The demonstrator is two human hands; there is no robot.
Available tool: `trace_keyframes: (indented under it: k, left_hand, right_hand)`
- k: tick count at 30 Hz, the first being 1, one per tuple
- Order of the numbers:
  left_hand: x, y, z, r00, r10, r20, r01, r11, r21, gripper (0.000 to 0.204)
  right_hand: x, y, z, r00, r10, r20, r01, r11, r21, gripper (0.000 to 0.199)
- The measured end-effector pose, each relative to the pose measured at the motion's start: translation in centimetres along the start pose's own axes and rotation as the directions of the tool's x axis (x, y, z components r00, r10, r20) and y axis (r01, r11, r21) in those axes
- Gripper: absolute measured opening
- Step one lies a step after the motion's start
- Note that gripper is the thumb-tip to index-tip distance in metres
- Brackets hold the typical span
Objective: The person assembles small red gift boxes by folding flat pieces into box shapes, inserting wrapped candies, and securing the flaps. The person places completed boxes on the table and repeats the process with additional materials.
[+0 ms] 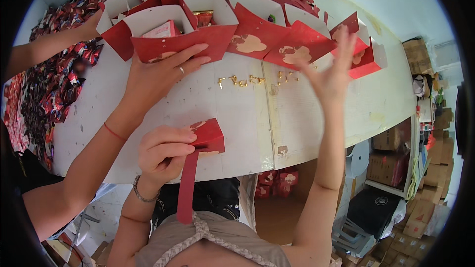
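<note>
My left hand [166, 151] is closed on a small red paper gift box [210, 136] at the table's near edge. A long red paper strip [186, 188] hangs from the box toward my lap. My right hand [331, 71] is raised at the far right with its fingers spread, slightly blurred. Nothing shows in it. Just behind it stand open red gift boxes [302, 44] with white insides and pale flower-like shapes. Several small gold metal fasteners [241, 82] lie scattered on the table between my hands and the boxes.
From the left, a co-worker's hand [156, 76] rests against an open box [183, 42] holding small packets. Dark and red wrapped packets [59, 79] are heaped at the left. Red boxes sit inside a carton [277, 207] below the white table [232, 113]. Cardboard cartons [420, 217] stand at right.
</note>
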State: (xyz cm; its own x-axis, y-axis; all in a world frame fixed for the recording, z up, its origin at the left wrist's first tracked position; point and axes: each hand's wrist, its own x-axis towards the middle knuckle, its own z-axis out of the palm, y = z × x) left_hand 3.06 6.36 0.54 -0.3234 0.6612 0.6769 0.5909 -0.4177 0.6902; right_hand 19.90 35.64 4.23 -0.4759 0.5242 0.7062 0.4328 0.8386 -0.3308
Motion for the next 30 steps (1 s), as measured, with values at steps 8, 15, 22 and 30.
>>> trace_keyframes:
  k: [8,15,22,30]
  left_hand:
    - [0.3,-0.2,0.5,1.0,0.011,0.018,-0.01,0.999,-0.044,0.016]
    - [0.3,-0.1,0.6,1.0,0.013,0.026,-0.013,1.0,-0.011,0.016]
    - [1.0,-0.1,-0.2,0.998,-0.025,0.065,0.026,1.0,-0.014,0.014]
    - [0.8,-0.8,-0.8,0.984,-0.17,0.053,0.172,0.984,-0.04,0.013]
  right_hand:
    - [1.8,2.7,6.0,0.992,0.083,-0.1,-0.088,0.995,-0.051,0.09]
    - [4.2,4.4,9.3,0.982,0.076,-0.176,-0.074,0.997,0.016,0.091]
    - [-1.7,6.8,2.7,0.987,-0.079,-0.141,0.051,0.98,-0.192,0.075]
    - [-7.1,11.4,-1.8,0.881,0.346,-0.322,-0.383,0.922,-0.057,0.036]
